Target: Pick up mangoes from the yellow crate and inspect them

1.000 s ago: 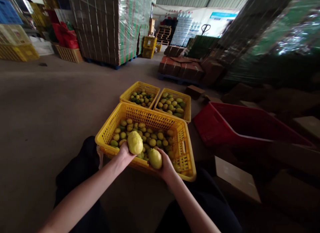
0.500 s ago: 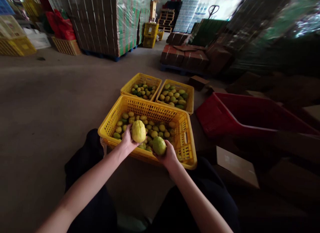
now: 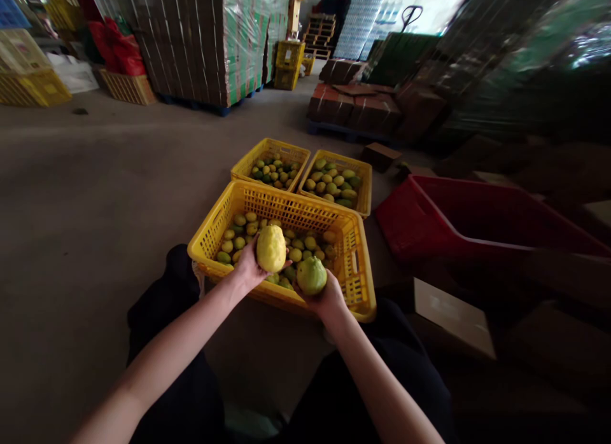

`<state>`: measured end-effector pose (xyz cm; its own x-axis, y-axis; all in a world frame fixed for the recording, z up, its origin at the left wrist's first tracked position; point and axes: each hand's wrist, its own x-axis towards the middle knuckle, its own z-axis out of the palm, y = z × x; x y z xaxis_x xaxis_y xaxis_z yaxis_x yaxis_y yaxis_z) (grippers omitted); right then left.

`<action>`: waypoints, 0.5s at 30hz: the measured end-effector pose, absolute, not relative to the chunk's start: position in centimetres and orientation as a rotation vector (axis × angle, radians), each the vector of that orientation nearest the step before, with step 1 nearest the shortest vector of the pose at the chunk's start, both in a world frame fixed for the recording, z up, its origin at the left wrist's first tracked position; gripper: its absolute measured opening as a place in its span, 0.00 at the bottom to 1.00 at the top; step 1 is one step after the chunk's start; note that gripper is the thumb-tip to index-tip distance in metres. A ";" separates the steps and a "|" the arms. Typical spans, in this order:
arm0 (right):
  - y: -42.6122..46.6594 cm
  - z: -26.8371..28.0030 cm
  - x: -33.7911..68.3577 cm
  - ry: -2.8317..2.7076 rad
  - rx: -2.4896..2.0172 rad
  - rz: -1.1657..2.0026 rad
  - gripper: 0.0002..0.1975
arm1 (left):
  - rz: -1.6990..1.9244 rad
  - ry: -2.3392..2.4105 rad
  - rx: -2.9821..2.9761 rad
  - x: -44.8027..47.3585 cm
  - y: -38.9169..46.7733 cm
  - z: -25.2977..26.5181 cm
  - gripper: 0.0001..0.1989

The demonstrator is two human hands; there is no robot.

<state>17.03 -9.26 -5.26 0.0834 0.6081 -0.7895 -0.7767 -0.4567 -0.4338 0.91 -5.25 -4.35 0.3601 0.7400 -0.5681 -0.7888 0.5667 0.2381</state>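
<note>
In the head view my left hand (image 3: 251, 266) is closed round a bumpy yellow guava (image 3: 271, 248), thumb along its left side and fingertips showing at its right. Cupped from below and the right, a greener guava (image 3: 312, 276) sits in my right hand (image 3: 331, 298). Both fruits are held side by side above a large yellow plastic crate (image 3: 354, 240), the yellow one slightly higher. Many smaller-looking yellow and green fruits (image 3: 239, 243) lie in that crate, partly hidden by my hands.
Two more yellow crates, a left one (image 3: 238, 170) and a right one (image 3: 366, 183), hold fruit just behind. A red tub (image 3: 410, 221) stands to the right, with a cardboard box (image 3: 453, 313) nearer me. Wrapped pallet stacks (image 3: 191, 49) rise beyond the grey floor (image 3: 119, 170).
Both hands have shifted slightly right with their guavas. Each fruit has been turned: the yellow one shows another side, and the green one's ridged end now faces up.
</note>
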 end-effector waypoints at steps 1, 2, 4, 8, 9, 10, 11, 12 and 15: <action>-9.2 -5.3 17.0 0.192 -1.248 1.626 0.11 | 0.982 0.700 -0.081 1.0 -5.3 -4.3 0.17; -9.2 -5.3 16.9 0.189 -1.228 1.635 0.12 | 0.971 0.712 -0.078 1.0 -5.4 -4.2 0.17; -9.2 -5.5 16.8 0.169 -1.178 1.653 0.13 | 0.948 0.702 -0.034 1.0 -5.4 -4.2 0.19; -9.0 -5.6 16.7 0.075 -1.058 1.655 0.12 | 0.977 0.659 0.162 1.4 -5.2 -4.4 0.21; -9.0 -5.5 16.7 0.031 -1.045 1.624 0.12 | 0.999 0.685 0.215 1.7 -5.3 -4.5 0.21; -9.0 -5.4 16.6 -0.021 -1.043 1.574 0.12 | 1.031 0.721 0.274 1.9 -5.4 -4.6 0.20; -9.1 -5.2 16.5 -0.079 -1.045 1.515 0.12 | 1.078 0.762 0.347 2.2 -5.6 -4.7 0.20; -9.1 -5.0 16.4 -0.139 -1.048 1.453 0.12 | 1.137 0.798 0.442 2.4 -5.9 -4.7 0.19; -9.2 -4.8 16.2 -0.325 -1.025 1.280 0.14 | 1.276 0.833 0.784 2.9 -7.0 -4.6 0.18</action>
<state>16.17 -9.21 -4.85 0.3131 0.8931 -0.3230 -0.6304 -0.0590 -0.7740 2.90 -6.99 -4.61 0.0967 0.9910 -0.0923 -0.4827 0.1278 0.8664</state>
